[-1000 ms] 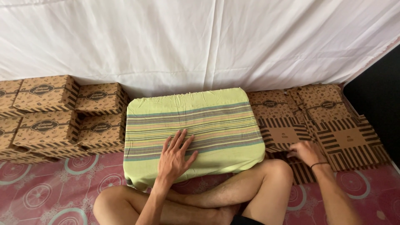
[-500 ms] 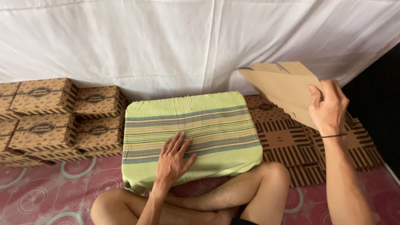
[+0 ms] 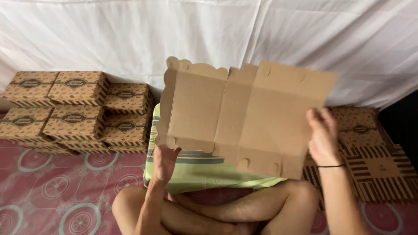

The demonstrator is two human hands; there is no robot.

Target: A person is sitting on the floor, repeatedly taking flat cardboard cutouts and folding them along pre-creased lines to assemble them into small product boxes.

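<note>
A flat, unfolded brown cardboard box blank (image 3: 244, 117) is held up in front of me, plain side facing me. My left hand (image 3: 164, 162) grips its lower left edge. My right hand (image 3: 321, 137), with a black band on the wrist, grips its right edge. Below the blank lies a green striped cushion (image 3: 196, 169), resting against my crossed legs (image 3: 226, 209); the blank hides most of it.
Folded patterned brown boxes (image 3: 76, 111) are stacked at the left against a white cloth wall (image 3: 130, 35). Flat patterned box blanks (image 3: 374, 165) lie in a pile at the right. A pink patterned mat (image 3: 52, 187) covers the floor.
My right hand lifted a flat blank from the right pile and swung it to the middle. My left hand left the cushion and took the blank's lower left edge.
</note>
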